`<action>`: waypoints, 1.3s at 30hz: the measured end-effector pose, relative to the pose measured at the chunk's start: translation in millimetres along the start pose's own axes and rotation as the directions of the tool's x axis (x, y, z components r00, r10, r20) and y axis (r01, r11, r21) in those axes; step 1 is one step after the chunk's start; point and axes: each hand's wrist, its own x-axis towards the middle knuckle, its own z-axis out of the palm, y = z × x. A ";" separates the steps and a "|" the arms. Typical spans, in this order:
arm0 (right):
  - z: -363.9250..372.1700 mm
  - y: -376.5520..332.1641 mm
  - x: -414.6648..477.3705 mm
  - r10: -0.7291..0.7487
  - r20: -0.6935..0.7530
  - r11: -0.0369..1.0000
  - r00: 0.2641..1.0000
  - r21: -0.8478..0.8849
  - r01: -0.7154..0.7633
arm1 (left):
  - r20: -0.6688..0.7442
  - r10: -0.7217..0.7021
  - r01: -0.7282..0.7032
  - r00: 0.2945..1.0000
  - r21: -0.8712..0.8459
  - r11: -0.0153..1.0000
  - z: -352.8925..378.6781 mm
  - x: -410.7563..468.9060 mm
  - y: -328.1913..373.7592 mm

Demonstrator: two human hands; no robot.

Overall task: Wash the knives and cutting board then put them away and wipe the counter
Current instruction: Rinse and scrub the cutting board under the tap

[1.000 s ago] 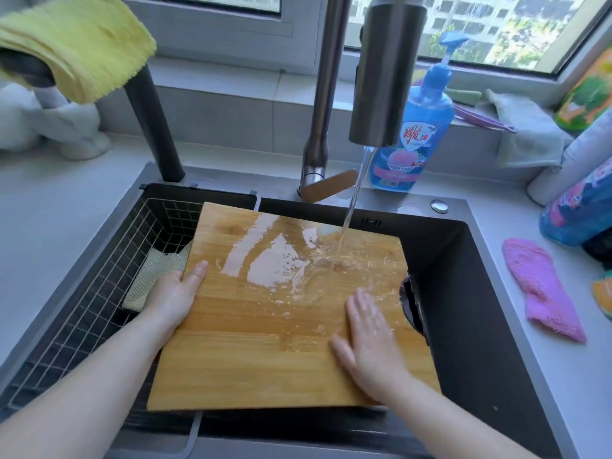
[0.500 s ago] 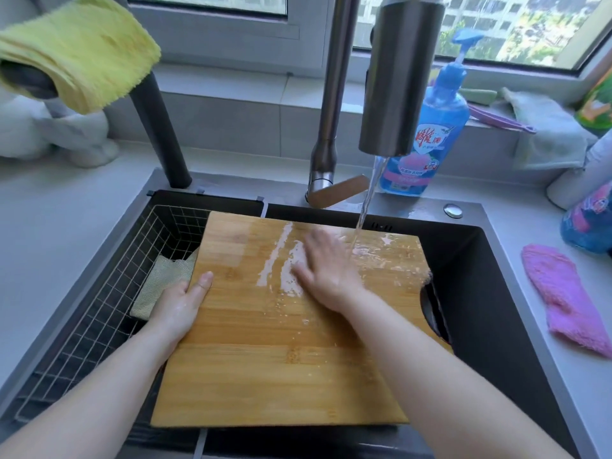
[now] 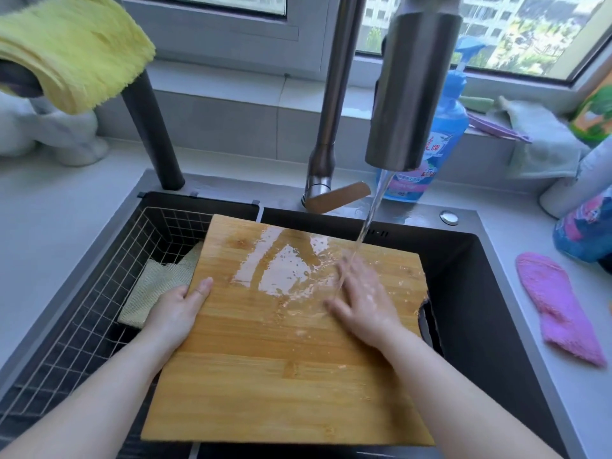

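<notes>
L hand [image 3: 178, 309] is clamping the left edge of the cutting board [image 3: 281, 376], thumb on top, fingers curled under & out of sight. R hand [image 3: 364, 303] is lying flat on the wet top face, fingers straight, gripping nothing, just pressing and rubbing. The board is bridging the sink [image 3: 496, 326], slightly askew, far corner beyond the R fingertips taking the water stream [image 3: 371, 220] from the faucet spout [image 3: 410, 94] right above.

Risks, as I judge them: the wood is slick, so the one-sided L pinch could be slipping and the board dropping or tipping into the basin on the R-hand side. Water is sheeting across the top; if it's tilting toward the wrists, it could be running off the near edge onto the counter front. Left of the L hand, the wire basket [image 3: 99, 309] with a mesh cloth [image 3: 155, 286] could be catching the board corner. No knives showing.

Writing: beyond the stream, the blue soap bottle [image 3: 440, 144] is showing red Chinese characters, partly hidden by the spout, not readable in full. Far right of the R hand, pink cloth [image 3: 556, 303]; no text.
</notes>
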 end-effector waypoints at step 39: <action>8.2 -45.0 -4.4 -0.036 -0.004 0.991 0.999 0.128 0.036 | -0.018 0.011 -0.011 1.000 0.017 1.000 2.5 1.5 -0.3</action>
